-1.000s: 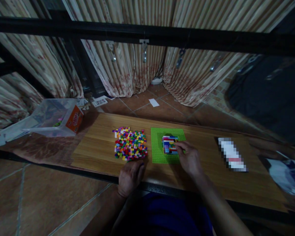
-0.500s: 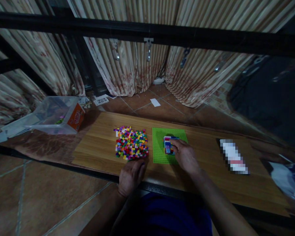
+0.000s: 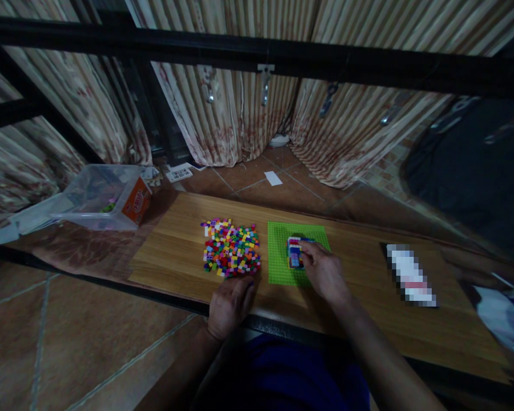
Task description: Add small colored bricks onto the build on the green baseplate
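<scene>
On the green baseplate [image 3: 277, 268] sits a small build of toy bricks [image 3: 295, 257], in blue, white, red and yellow. My right hand [image 3: 324, 268] reaches over it from the right. Its thumb and fingers are pinched together at the top of the build and hide its right part. To the left, a loose pile of small coloured toy bricks [image 3: 232, 248] is spread on the wooden board. My left hand [image 3: 231, 305] rests at the pile's near edge with fingers curled closed. A tiny dark bit shows at its fingertips, too small to name.
A clear plastic tub [image 3: 103, 197] with an orange label and a few pieces inside stands at the left. A blurred-out white object [image 3: 411, 275] lies on the wooden board [image 3: 167, 245] at the right. A plastic bag [image 3: 503, 314] lies farther right. Black bars cross in front.
The whole view has shifted slightly. Both hands stay at the same places by the pile and the build. More light blue shows on the build's top, beside my right fingers.
</scene>
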